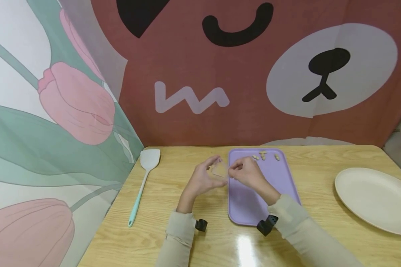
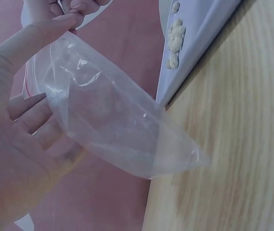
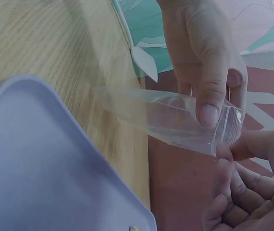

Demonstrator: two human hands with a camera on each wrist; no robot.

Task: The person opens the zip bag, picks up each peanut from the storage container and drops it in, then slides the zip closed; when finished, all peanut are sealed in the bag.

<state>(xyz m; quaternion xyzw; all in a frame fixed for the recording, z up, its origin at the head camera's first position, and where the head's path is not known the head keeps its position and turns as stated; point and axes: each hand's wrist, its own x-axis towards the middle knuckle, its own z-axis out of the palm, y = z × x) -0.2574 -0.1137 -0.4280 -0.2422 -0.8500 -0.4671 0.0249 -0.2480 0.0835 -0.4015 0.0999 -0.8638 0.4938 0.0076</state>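
Note:
A clear plastic zip bag (image 2: 112,115) is held up between both hands, its mouth spread apart and its body hanging toward the table; I see nothing inside it. My left hand (image 1: 202,180) grips the bag's mouth, with the thumb on one side and the fingers on the other. At the opposite edge of the mouth, my right hand (image 1: 248,172) pinches the rim between thumb and forefinger, the other fingers curled. Below the right hand lies a purple tray (image 1: 242,202). Several peanuts (image 1: 263,157) sit near its far edge.
A white spatula (image 1: 150,159) with a mint-green handle lies on the wooden table (image 1: 113,237) at the left. To the right rests a large cream oval plate (image 1: 377,196). A bear-printed cloth (image 1: 187,129) hangs behind the table's far edge.

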